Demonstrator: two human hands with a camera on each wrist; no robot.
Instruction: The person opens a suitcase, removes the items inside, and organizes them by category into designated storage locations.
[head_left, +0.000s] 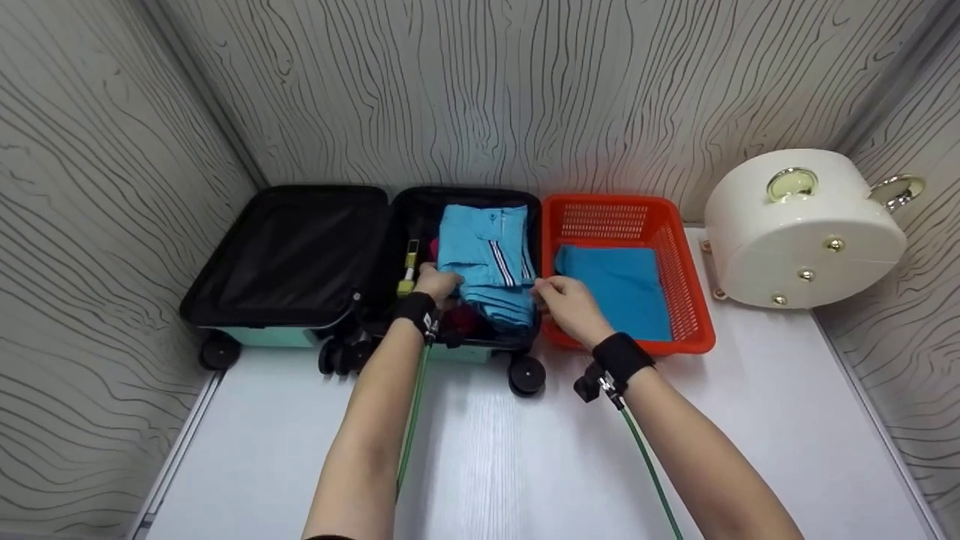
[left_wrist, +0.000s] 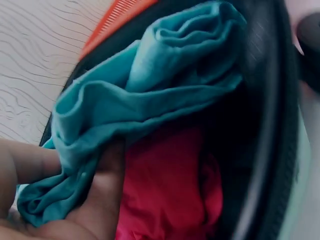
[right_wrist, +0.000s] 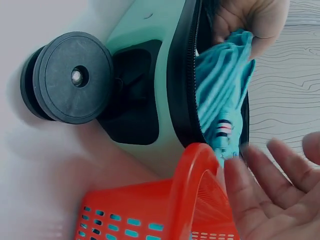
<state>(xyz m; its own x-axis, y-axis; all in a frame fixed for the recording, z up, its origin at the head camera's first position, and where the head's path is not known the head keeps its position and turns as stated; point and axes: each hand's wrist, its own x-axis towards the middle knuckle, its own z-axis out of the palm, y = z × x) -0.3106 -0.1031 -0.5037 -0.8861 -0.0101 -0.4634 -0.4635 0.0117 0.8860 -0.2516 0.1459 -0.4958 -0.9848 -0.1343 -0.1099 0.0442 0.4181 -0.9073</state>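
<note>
My left hand (head_left: 439, 283) pinches the left side of folded light-blue pants (head_left: 484, 236) with dark-and-white side stripes, above the right half of an open suitcase (head_left: 465, 193). In the left wrist view, thumb and fingers close on the bunched blue fabric (left_wrist: 110, 110). Beneath it lies crimson fabric (left_wrist: 165, 190). My right hand (head_left: 574, 307) is over the left rim of the red basket (head_left: 697, 322), near the pants' right edge. Its fingers are loosely spread in the right wrist view, holding nothing. Blue cloth (head_left: 619, 289) lies flat in the basket.
The suitcase's black-lined other half (head_left: 292, 255) lies open to the left. A yellow-green strap piece (head_left: 409, 274) shows beside my left hand. Black wheels (head_left: 527, 375) stick out in front. A glossy cream case (head_left: 795, 240) stands right of the basket, and patterned walls enclose the white surface.
</note>
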